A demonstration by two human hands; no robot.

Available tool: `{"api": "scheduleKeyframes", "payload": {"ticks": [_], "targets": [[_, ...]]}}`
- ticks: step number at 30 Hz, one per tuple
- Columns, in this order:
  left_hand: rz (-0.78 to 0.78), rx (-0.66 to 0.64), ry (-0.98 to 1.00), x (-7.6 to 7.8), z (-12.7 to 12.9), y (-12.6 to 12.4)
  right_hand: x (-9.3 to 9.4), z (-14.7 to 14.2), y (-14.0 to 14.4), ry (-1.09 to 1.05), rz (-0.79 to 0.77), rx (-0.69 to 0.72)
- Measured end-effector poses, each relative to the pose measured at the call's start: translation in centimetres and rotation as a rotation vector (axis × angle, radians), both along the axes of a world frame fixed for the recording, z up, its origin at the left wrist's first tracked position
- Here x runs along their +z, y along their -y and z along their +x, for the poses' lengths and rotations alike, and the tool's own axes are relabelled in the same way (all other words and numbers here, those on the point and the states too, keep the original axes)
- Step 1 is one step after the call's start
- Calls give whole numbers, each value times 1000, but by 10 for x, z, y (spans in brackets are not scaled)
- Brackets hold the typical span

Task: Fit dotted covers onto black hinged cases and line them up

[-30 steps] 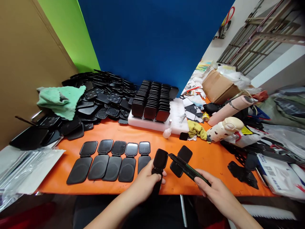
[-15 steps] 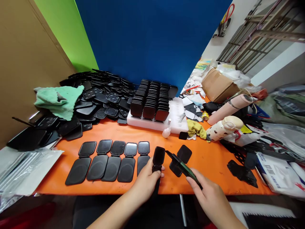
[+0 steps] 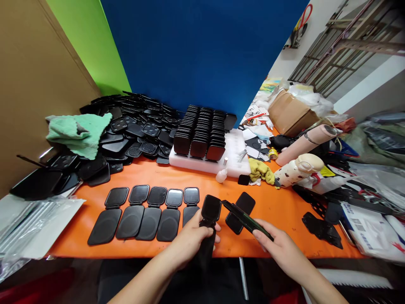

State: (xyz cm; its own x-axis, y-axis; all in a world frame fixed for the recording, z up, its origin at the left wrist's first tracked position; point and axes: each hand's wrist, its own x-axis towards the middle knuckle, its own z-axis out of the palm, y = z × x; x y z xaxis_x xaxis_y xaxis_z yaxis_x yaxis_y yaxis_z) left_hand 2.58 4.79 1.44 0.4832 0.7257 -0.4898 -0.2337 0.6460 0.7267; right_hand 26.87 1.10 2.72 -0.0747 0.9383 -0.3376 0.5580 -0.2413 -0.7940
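Observation:
My left hand (image 3: 195, 237) is closed around the hinge area of a black hinged two-panel piece (image 3: 211, 207), its smaller panel sticking up past my fingers. In my closed right hand (image 3: 274, 240) is a slim green-and-black pen-like tool (image 3: 245, 219). Its narrow tip points left, at or very near the right edge of that small panel; whether they touch I cannot tell. Beyond the tool lie two loose black panels (image 3: 246, 202), partly hidden by it. Left of my hands, several opened hinged pieces (image 3: 105, 226) stand in a row on the orange tabletop (image 3: 268, 198).
A white foam block (image 3: 190, 161) carries rows of upright black panels (image 3: 198, 148). More black parts (image 3: 145, 126) are heaped at the back left, beside a green cloth (image 3: 79, 131). A small bottle (image 3: 221, 175), yellow cloth (image 3: 261, 170) and tumbler (image 3: 299, 169) stand or lie toward the right.
The hinged piece has turned so its small panel shows wider and leans right. My right hand has moved slightly right, with the tool tilted flatter and rolled, its tip still by the panel's edge.

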Motion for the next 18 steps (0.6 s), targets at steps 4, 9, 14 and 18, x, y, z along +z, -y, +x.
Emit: {"api": "scheduleKeyframes", "payload": {"ticks": [4, 9, 14, 18], "targets": [[-24, -6, 29, 7, -4, -1, -5, 7, -2, -76, -74, -3], [-32, -42, 36, 10, -5, -2, -1, 14, -7, -90, -87, 26], [36, -58, -45, 3, -3, -3, 14, 10, -10, 112, 60, 80], [46, -59, -69, 5, -2, -4, 10, 10, -10, 45, -16, 88]]}}
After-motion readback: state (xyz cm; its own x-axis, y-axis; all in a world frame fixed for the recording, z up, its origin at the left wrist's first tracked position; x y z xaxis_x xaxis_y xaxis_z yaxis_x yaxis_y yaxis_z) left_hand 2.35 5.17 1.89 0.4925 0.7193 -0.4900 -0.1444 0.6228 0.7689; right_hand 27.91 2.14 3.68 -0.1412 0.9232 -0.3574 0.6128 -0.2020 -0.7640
